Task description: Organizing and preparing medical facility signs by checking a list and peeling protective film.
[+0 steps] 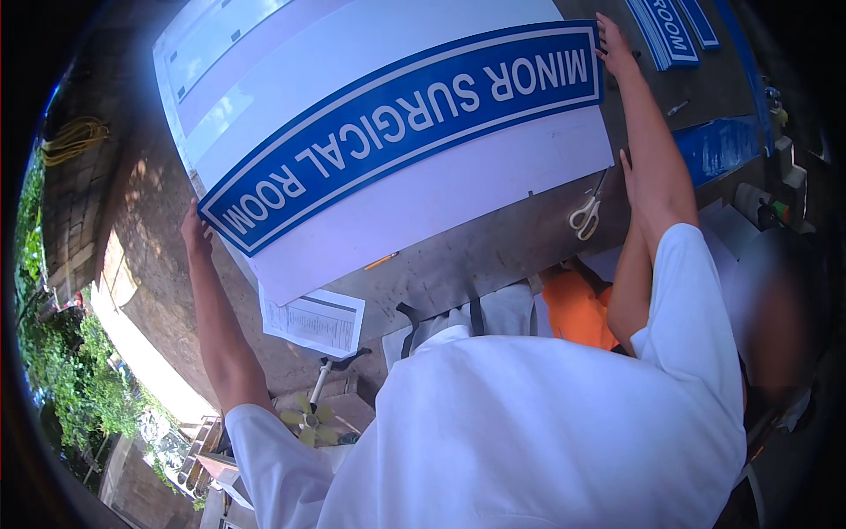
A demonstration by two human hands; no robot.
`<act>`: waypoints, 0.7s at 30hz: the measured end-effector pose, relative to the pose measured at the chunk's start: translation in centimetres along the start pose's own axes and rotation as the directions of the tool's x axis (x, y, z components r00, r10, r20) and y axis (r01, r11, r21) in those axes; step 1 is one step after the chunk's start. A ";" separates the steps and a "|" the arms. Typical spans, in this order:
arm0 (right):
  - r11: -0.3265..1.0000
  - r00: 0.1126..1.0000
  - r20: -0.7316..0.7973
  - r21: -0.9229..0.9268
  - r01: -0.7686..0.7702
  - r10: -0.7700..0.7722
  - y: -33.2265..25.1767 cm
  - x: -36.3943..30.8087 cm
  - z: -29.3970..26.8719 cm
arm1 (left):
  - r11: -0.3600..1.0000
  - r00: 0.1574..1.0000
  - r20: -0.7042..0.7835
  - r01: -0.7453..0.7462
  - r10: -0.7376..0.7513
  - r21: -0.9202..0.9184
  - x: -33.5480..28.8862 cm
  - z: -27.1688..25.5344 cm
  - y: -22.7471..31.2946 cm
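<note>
A long blue sign board point(295, 148) with white lettering and a white border lies over large white sheets point(441, 189), its lettering upside down to me. At its left end, my left hand point(196, 227) grips the edge, with the fingers partly hidden. My right hand point(617, 46) holds the opposite short edge, fingertips curled against it. Both arms are stretched wide across the metal worktable point(502, 234). White-handled scissors point(584, 217) rest near the sheets' right corner, and an orange pencil point(382, 261) lies by their near edge.
More blue signs point(663, 33) are stacked at the far right, above a blue sheet point(718, 148). A printed paper point(313, 319) overhangs the near table edge. Another person's forearm point(627, 264) and orange clothing point(577, 309) are close on my right. A fan point(308, 421) stands at lower left.
</note>
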State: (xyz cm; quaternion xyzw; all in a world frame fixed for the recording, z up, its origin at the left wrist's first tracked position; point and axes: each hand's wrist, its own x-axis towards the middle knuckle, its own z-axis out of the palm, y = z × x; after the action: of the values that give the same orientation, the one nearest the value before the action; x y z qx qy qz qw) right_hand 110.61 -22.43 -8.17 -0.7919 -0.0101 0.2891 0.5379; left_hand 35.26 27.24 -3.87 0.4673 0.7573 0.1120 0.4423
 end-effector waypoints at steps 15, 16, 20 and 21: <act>0.990 0.996 -0.039 -0.116 -0.084 0.080 -0.6 -0.4 3.8 | 0.995 0.999 -0.019 -0.043 0.042 -0.088 -1.9 0.4 -1.5; 0.987 0.996 -0.052 -0.144 -0.078 0.071 -0.3 0.1 3.5 | 0.992 0.999 -0.009 -0.047 0.046 -0.115 -1.8 0.9 -1.7; 0.974 0.994 -0.091 -0.211 -0.084 0.066 0.4 1.6 4.0 | 0.988 0.999 -0.024 -0.029 0.025 -0.149 -2.2 2.3 -1.8; 0.974 0.993 -0.092 -0.210 -0.088 0.070 0.6 1.9 4.5 | 0.987 1.000 -0.019 -0.015 0.013 -0.161 -2.3 2.2 -1.9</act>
State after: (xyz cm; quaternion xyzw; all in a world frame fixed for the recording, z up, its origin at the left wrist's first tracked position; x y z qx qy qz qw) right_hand 109.89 -18.23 -10.64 -0.8563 0.0131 0.2739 0.4377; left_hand 36.25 23.83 -4.98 0.4342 0.7463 0.1802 0.4712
